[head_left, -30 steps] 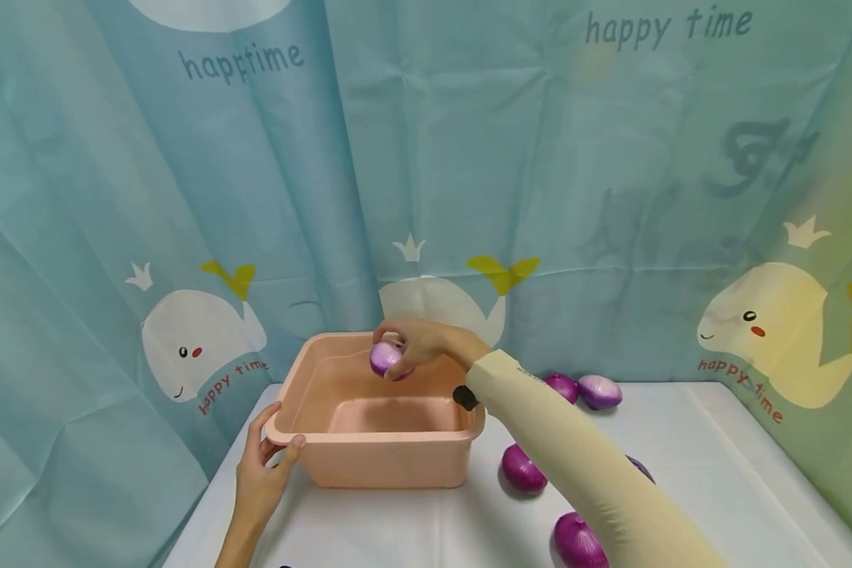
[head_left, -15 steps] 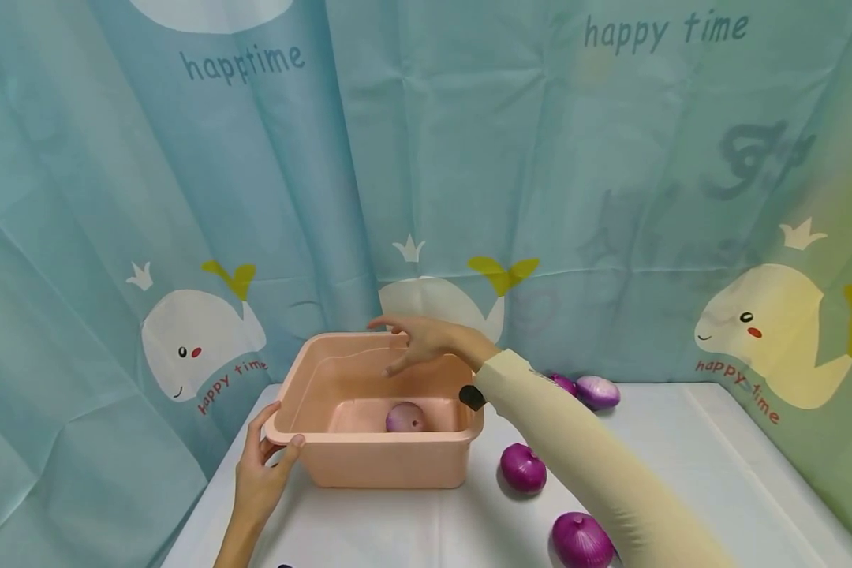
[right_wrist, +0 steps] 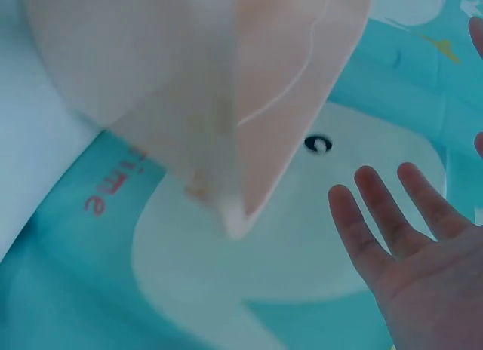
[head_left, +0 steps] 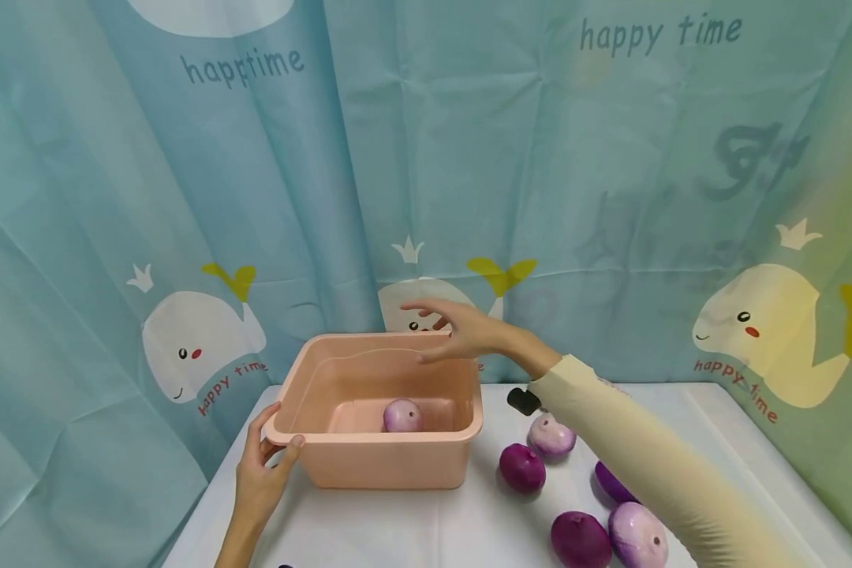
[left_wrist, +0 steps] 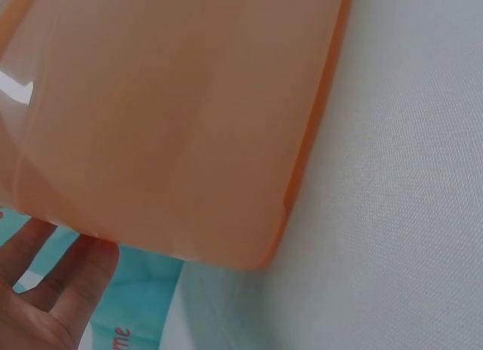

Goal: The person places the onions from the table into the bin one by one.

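A pink plastic tub (head_left: 369,465) stands on the white table, with one pale purple onion (head_left: 402,415) lying in it. My left hand (head_left: 266,461) grips the tub's near left corner, thumb on the rim; the left wrist view shows its fingers (left_wrist: 45,282) beside the tub's wall (left_wrist: 173,131). My right hand (head_left: 454,331) hovers above the tub's far right corner, fingers straight and spread, holding nothing. The right wrist view shows those fingers (right_wrist: 392,214) next to the tub's corner (right_wrist: 249,116).
Several purple onions lie right of the tub: a dark one (head_left: 521,468), a pale one (head_left: 551,435), and two at the front (head_left: 580,539) (head_left: 637,535). A blue whale-print curtain (head_left: 426,158) hangs close behind the table. The table's white top (head_left: 412,528) extends in front of the tub.
My right hand let go of the onion, which dropped into the tub. The hand then opened, rose and drew back to the right. The left hand kept its grip.
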### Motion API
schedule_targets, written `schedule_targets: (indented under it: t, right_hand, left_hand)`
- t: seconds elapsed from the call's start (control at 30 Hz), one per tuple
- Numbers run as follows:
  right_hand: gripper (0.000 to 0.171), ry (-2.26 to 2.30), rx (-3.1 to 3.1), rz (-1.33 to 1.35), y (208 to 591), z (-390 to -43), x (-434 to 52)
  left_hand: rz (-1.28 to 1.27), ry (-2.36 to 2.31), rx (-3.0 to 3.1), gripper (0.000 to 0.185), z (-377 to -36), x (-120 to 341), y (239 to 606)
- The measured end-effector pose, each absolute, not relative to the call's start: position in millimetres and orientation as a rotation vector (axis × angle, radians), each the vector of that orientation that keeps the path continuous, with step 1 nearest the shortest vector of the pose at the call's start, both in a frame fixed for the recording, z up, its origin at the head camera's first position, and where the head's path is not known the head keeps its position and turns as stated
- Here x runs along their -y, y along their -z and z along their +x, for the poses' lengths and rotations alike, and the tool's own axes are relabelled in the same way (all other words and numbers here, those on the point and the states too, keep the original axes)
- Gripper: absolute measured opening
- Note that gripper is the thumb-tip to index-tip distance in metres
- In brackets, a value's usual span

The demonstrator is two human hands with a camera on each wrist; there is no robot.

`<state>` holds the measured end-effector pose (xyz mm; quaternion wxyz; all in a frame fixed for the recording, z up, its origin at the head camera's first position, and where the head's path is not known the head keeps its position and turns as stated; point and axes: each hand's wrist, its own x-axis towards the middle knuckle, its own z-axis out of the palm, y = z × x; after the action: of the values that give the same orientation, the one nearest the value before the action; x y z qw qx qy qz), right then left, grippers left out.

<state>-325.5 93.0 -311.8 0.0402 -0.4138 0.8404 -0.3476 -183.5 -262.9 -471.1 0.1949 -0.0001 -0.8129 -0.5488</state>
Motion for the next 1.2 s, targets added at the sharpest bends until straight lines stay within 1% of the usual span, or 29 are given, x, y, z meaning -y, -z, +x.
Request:
schedule_targets:
  t: [0.23,0.67,0.87,1.03,1.2]
  right_hand:
    - [0.086,1.099,-2.686,-1.174,317.5,-315.0,-145.8]
    - [0.084,1.213,-2.782,-0.955,353.2,-301.8,-245.8]
    - [0.077,1.206,-2.844,-0.924,381.6,-295.4,-284.2]
    - [0.071,1.16,-2.92,-0.899,414.6,-292.3,-314.1]
    - [0.063,1.079,-3.068,-0.964,447.5,-291.7,-337.6]
  left_hand:
    - [0.032,1.546,2.282,0.068,-182.9,262.5,472.5]
    - [0.011,1.525,2.257,0.066,-181.9,262.4,471.3]
    - [-0.003,1.533,2.253,0.066,-182.0,261.2,470.3]
    - [0.0,1.531,2.253,0.066,-182.3,261.2,470.5]
    - [-0.011,1.518,2.258,0.067,-183.1,261.6,471.2]
